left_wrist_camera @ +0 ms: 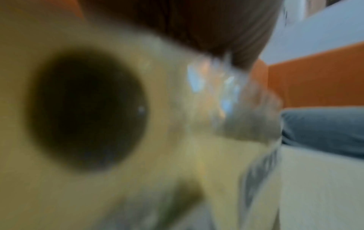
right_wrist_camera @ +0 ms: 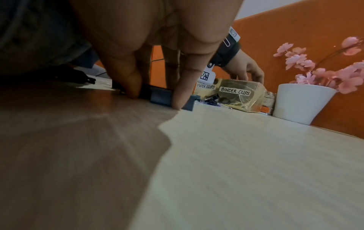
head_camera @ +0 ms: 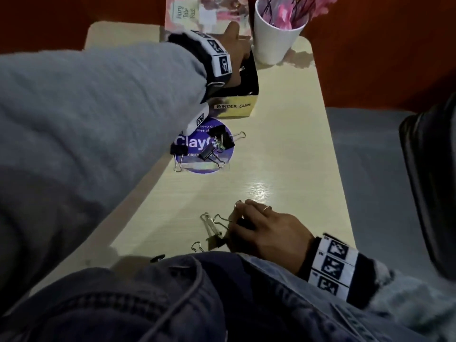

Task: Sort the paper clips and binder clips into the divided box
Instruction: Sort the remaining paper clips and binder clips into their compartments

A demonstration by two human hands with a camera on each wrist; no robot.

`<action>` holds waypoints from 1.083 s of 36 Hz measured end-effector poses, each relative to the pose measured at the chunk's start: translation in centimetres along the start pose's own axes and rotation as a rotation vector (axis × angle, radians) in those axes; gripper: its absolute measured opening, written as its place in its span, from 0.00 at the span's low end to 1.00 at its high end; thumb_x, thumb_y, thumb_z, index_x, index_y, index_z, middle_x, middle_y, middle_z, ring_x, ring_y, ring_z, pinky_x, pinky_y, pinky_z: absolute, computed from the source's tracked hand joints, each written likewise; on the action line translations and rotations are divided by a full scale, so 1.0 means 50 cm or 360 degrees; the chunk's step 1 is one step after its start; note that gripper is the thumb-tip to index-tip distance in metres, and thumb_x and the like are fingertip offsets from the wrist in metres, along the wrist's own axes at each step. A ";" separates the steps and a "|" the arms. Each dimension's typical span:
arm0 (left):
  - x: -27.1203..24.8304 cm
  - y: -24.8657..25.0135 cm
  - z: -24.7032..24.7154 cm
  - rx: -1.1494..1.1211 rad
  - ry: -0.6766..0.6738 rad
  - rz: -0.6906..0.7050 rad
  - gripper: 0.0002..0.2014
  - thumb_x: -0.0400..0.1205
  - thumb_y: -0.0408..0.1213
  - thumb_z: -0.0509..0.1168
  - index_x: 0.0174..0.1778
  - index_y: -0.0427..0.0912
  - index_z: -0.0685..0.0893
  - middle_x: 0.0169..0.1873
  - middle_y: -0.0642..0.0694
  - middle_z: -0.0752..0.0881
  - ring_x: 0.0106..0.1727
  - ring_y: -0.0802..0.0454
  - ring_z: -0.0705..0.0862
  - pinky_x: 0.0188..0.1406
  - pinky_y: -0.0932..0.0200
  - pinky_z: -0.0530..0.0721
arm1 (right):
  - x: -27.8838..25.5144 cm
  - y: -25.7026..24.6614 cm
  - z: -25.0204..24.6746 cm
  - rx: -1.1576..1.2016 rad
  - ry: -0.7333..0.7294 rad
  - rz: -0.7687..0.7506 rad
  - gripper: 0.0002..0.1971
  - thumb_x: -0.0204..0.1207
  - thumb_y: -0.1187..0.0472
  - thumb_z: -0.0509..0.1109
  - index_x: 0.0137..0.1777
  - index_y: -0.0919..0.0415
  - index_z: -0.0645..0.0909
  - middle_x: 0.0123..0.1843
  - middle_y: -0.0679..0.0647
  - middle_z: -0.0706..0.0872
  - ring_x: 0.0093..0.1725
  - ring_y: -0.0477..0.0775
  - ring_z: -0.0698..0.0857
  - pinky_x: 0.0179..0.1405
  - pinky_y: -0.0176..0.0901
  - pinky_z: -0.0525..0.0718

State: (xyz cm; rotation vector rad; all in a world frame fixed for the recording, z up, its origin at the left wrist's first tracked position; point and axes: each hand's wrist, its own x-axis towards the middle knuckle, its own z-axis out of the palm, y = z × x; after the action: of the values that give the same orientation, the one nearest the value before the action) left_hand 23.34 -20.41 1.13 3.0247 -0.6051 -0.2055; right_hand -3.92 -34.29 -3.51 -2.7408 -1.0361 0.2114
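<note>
The divided box [head_camera: 233,106] stands at the far side of the table; its gold front [right_wrist_camera: 235,93] carries the labels PAPER CLIPS and BINDER CLIPS. My left hand [head_camera: 238,45] hangs over the box, its fingers [right_wrist_camera: 248,73] pointing loosely down with nothing visible in them. The left wrist view is a blur. Near the front edge my right hand [head_camera: 238,217] pinches a black binder clip [right_wrist_camera: 161,97] against the table between thumb and finger [right_wrist_camera: 177,102]. Its wire handles [head_camera: 220,219] stick out to the left. Three black binder clips [head_camera: 223,139] lie in front of the box.
The three clips lie on a round purple sticker [head_camera: 222,159]. More clips [head_camera: 209,225] sit left of my right hand. A white pot [head_camera: 274,38] with pink flowers stands right of the box, with a pink booklet [head_camera: 204,13] behind. A dark bag [head_camera: 429,181] is off the table's right edge.
</note>
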 end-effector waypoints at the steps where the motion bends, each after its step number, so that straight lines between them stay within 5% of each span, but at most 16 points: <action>1: -0.009 0.000 -0.005 -0.0040 0.0066 -0.0016 0.19 0.77 0.39 0.65 0.65 0.43 0.78 0.68 0.37 0.69 0.55 0.35 0.81 0.50 0.45 0.81 | 0.004 -0.001 0.000 -0.0008 0.0043 0.0019 0.12 0.78 0.51 0.62 0.44 0.52 0.87 0.50 0.54 0.87 0.46 0.54 0.87 0.22 0.43 0.82; 4: -0.053 -0.021 -0.031 -0.0189 0.0166 -0.0018 0.23 0.76 0.39 0.67 0.67 0.43 0.77 0.69 0.38 0.69 0.62 0.35 0.78 0.61 0.44 0.79 | 0.013 0.000 -0.005 -0.0027 -0.0068 0.0101 0.13 0.74 0.48 0.63 0.44 0.53 0.87 0.46 0.51 0.86 0.40 0.52 0.86 0.20 0.41 0.81; 8: -0.157 -0.056 -0.056 -0.0301 0.0204 -0.0018 0.20 0.76 0.41 0.68 0.65 0.46 0.78 0.64 0.41 0.73 0.55 0.43 0.79 0.50 0.51 0.78 | 0.035 0.010 -0.011 -0.0153 -0.0154 0.0140 0.12 0.68 0.50 0.67 0.44 0.56 0.86 0.44 0.55 0.84 0.29 0.56 0.84 0.15 0.41 0.76; 10: -0.229 -0.060 -0.051 -0.0298 0.0051 0.0016 0.18 0.77 0.43 0.69 0.62 0.48 0.80 0.60 0.42 0.77 0.48 0.49 0.77 0.45 0.54 0.75 | 0.055 0.025 -0.015 -0.0205 -0.0222 0.0191 0.11 0.66 0.55 0.75 0.48 0.57 0.86 0.51 0.59 0.84 0.32 0.60 0.85 0.18 0.43 0.80; 13: -0.343 -0.052 -0.013 -0.0224 -0.0272 0.0290 0.19 0.75 0.48 0.71 0.62 0.50 0.81 0.56 0.46 0.80 0.41 0.53 0.76 0.43 0.60 0.70 | 0.091 0.048 -0.021 -0.0181 -0.0306 0.0318 0.14 0.77 0.53 0.66 0.60 0.56 0.81 0.63 0.60 0.77 0.49 0.65 0.83 0.37 0.49 0.82; 17: -0.467 -0.009 0.058 -0.0049 -0.0893 0.0605 0.24 0.77 0.56 0.66 0.70 0.64 0.71 0.63 0.55 0.69 0.44 0.58 0.77 0.45 0.62 0.76 | 0.138 0.065 -0.031 -0.0242 -0.0250 0.0367 0.14 0.81 0.51 0.60 0.60 0.57 0.79 0.56 0.61 0.77 0.52 0.65 0.81 0.40 0.49 0.77; 20: -0.505 0.024 0.101 0.0024 -0.1103 0.0842 0.28 0.79 0.46 0.66 0.73 0.65 0.66 0.66 0.52 0.63 0.52 0.48 0.80 0.47 0.54 0.82 | 0.164 0.075 -0.033 -0.0322 -0.0291 0.0336 0.15 0.80 0.52 0.61 0.61 0.58 0.77 0.57 0.63 0.76 0.51 0.67 0.82 0.39 0.49 0.77; 23: -0.511 0.048 0.124 0.0063 -0.1032 0.0983 0.26 0.78 0.40 0.65 0.71 0.63 0.69 0.66 0.49 0.63 0.50 0.44 0.79 0.40 0.54 0.81 | 0.185 0.091 -0.045 -0.0373 -0.0331 0.0327 0.17 0.78 0.53 0.65 0.63 0.60 0.76 0.57 0.63 0.76 0.51 0.67 0.82 0.39 0.48 0.75; 31: -0.497 0.070 0.130 0.0043 -0.0808 0.0986 0.18 0.76 0.46 0.66 0.62 0.55 0.72 0.61 0.47 0.67 0.51 0.44 0.77 0.39 0.54 0.80 | 0.195 0.109 -0.059 -0.0270 -0.0279 0.0408 0.17 0.73 0.57 0.68 0.60 0.62 0.78 0.56 0.62 0.77 0.50 0.67 0.82 0.40 0.50 0.79; 35: -0.492 0.063 0.118 0.0071 -0.0448 0.1032 0.23 0.60 0.50 0.76 0.51 0.53 0.83 0.58 0.44 0.79 0.51 0.42 0.80 0.34 0.53 0.80 | 0.195 0.108 -0.102 -0.0105 0.0015 0.0455 0.13 0.70 0.57 0.71 0.53 0.61 0.81 0.54 0.62 0.79 0.50 0.68 0.81 0.43 0.51 0.77; 39: -0.468 0.084 0.127 0.0110 -0.0546 0.0880 0.22 0.69 0.48 0.70 0.59 0.53 0.78 0.73 0.47 0.67 0.66 0.40 0.70 0.51 0.48 0.79 | 0.261 0.125 -0.182 -0.0077 0.0366 0.0471 0.14 0.70 0.57 0.72 0.54 0.60 0.81 0.58 0.63 0.81 0.54 0.67 0.80 0.47 0.51 0.76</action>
State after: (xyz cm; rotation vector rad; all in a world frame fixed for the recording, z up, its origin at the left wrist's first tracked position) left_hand -0.54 -15.40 -2.03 2.7536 -1.4595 -0.6841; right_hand 11.63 -31.45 3.00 -2.8670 -0.5837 -0.0860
